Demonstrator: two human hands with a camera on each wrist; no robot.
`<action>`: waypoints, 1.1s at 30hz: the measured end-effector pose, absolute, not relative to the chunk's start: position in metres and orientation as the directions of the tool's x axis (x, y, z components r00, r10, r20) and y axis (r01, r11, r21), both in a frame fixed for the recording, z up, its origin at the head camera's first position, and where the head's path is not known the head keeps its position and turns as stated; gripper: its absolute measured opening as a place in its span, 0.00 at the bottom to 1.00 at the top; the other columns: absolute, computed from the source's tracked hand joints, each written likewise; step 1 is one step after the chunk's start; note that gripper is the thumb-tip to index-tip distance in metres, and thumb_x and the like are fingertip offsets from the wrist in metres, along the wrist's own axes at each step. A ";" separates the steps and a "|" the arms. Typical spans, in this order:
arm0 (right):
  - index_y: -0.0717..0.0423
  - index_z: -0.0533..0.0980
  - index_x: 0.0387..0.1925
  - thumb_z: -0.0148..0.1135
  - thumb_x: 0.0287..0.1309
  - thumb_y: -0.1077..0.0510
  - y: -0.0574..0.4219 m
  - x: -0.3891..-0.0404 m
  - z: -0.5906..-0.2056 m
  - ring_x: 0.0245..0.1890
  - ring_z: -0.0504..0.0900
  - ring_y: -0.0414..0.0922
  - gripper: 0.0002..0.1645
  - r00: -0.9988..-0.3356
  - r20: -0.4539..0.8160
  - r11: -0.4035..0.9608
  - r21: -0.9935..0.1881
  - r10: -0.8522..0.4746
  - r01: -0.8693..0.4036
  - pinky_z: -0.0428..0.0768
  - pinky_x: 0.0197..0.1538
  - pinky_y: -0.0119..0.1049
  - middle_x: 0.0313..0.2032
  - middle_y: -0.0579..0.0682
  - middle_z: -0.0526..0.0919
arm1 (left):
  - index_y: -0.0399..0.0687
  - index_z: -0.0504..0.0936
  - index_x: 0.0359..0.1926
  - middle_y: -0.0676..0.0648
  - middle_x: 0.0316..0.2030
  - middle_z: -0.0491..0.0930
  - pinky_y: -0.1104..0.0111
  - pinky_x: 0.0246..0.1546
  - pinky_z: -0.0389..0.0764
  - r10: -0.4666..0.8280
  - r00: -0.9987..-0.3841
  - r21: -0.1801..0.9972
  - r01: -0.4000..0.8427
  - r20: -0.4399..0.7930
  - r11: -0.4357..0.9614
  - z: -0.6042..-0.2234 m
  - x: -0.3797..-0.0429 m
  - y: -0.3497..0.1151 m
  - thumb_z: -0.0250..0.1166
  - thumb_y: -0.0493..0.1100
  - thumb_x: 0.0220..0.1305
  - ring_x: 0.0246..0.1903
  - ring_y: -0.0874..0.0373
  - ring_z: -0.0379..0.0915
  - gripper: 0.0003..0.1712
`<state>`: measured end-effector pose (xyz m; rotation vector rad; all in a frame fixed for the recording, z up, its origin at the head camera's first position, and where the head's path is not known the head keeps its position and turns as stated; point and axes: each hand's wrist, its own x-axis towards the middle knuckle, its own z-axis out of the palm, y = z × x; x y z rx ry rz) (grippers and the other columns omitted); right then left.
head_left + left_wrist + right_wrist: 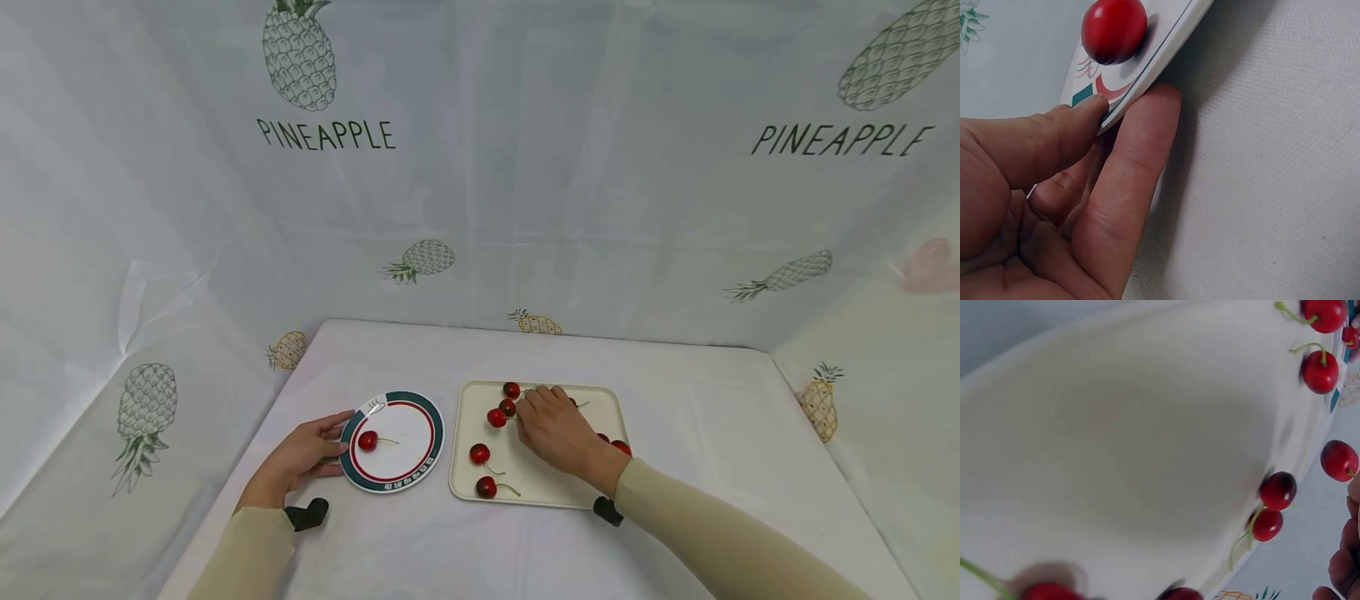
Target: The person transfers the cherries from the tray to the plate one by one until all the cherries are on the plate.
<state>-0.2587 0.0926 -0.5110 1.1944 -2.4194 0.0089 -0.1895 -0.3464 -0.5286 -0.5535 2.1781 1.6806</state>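
My left hand (pixel 303 454) holds the rim of a round white plate (pixel 408 425) with a green band and a red ring. Its thumb lies on top and its fingers underneath, as the left wrist view shows. One red cherry (pixel 367 441) with a stem lies on this plate. Over a cream rectangular tray (pixel 536 487) is my right hand (pixel 555 425), fingers curled. It appears to pinch the stem of a cherry (pixel 1339 460) that hangs at its fingertips. A dark red cherry (pixel 507 407) and a bright red cherry (pixel 497 417) lie close by on the tray.
Two stemmed cherries, a red cherry (pixel 479 453) and a darker cherry (pixel 486 487), lie at the tray's left side. More cherries (pixel 620 447) sit at its right edge, partly behind the right hand. White cloth (pixel 420 550) covers the table; a pineapple-print curtain (pixel 540 192) stands behind.
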 end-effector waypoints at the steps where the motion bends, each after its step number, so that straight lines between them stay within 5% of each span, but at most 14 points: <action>1: 0.52 0.75 0.34 0.61 0.71 0.56 0.090 -0.259 -0.510 0.33 0.71 0.46 0.08 -0.531 0.388 0.626 0.177 -0.754 -0.759 0.67 0.39 0.36 0.30 0.46 0.75 | 0.51 0.63 0.82 0.28 0.77 0.60 0.59 0.44 0.91 -0.101 -0.868 0.839 -0.496 -0.486 0.226 -0.529 -0.190 -0.346 0.62 0.30 0.74 0.43 0.53 0.85 0.40; 15: 0.52 0.73 0.32 0.58 0.72 0.56 0.044 -0.261 -0.502 0.33 0.70 0.46 0.10 -0.480 0.414 0.585 0.175 -0.773 -0.792 0.67 0.39 0.37 0.28 0.46 0.72 | 0.51 0.64 0.81 0.28 0.77 0.60 0.58 0.45 0.91 -0.104 -0.867 0.842 -0.497 -0.487 0.208 -0.528 -0.189 -0.346 0.62 0.30 0.74 0.44 0.52 0.85 0.39; 33: 0.51 0.76 0.42 0.56 0.77 0.48 -0.025 -0.263 -0.498 0.40 0.72 0.45 0.11 -0.517 0.203 0.554 0.235 -0.831 -0.799 0.71 0.45 0.36 0.34 0.45 0.76 | 0.51 0.64 0.81 0.29 0.78 0.60 0.58 0.45 0.91 -0.101 -0.867 0.846 -0.498 -0.487 0.192 -0.527 -0.191 -0.346 0.62 0.29 0.73 0.45 0.52 0.86 0.39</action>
